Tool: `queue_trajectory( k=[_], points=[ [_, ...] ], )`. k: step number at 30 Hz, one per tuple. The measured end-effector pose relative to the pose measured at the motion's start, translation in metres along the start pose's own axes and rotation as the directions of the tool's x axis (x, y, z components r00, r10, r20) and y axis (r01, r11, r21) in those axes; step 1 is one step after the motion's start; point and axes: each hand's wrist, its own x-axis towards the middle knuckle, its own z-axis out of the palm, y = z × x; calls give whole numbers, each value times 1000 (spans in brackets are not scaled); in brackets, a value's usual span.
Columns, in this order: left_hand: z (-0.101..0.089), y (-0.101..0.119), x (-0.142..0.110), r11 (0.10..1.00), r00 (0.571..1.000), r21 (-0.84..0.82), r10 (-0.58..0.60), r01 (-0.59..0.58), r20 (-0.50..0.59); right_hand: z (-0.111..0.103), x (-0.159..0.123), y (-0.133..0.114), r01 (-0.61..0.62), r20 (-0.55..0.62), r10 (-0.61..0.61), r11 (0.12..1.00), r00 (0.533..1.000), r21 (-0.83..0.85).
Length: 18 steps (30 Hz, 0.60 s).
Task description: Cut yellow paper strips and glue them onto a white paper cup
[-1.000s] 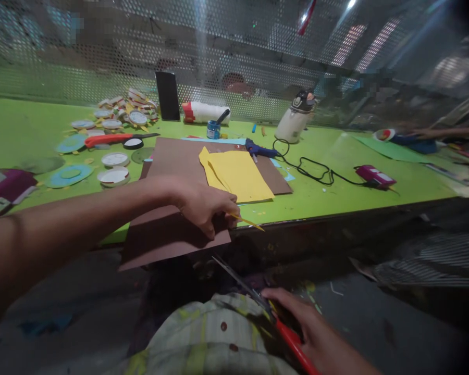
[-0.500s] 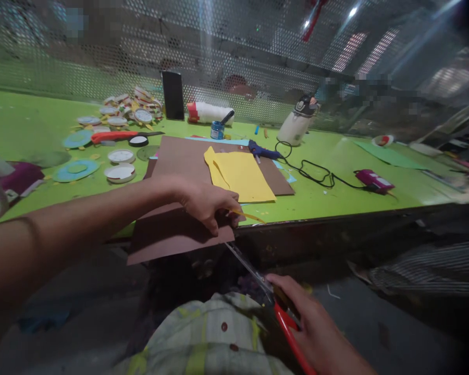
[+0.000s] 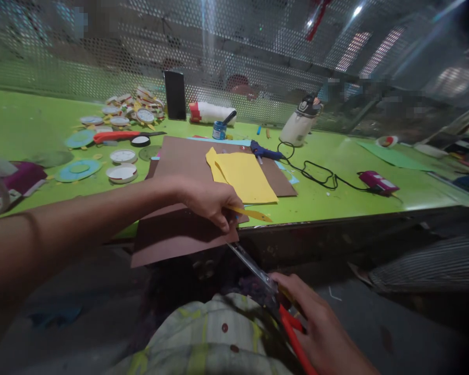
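Hands point(image 3: 211, 202) apparently closed on paper point(image 3: 172, 244), scissors point(image 3: 256, 270)

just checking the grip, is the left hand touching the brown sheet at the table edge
Touching: the head view shows the left hand with its thumb on the brown sheet, near its right corner.

Front edge: brown sheet point(image 3: 180, 237) overhangs; rightward, bare table point(image 3: 320, 203) lies before the black cable point(image 3: 352, 184).
Back: phone point(image 3: 175, 95), jar point(image 3: 219, 131) and bottle point(image 3: 297, 129) obstruct.
Left: white discs point(image 3: 122, 173) and cutter point(image 3: 115, 136) obstruct.

Left hand point(image 3: 207, 199) palm-down, fingers point(image 3: 233, 198) curled
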Motion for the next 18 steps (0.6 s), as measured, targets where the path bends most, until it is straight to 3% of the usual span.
queue_trajectory(
  k=[3,9,18],
  points=[
    [-5,-2,2,997,998,-83,-4,9,61,3,-2,3,13,2,-13,999,1000,-31],
    [-13,-4,11,976,995,-198,-93,88,-19,3,5,-4,-17,-63,11,996,998,-88],
    [-7,-15,32,966,997,-257,-30,11,-71,-4,7,-6,-94,-81,85,988,993,-124]
  ],
)
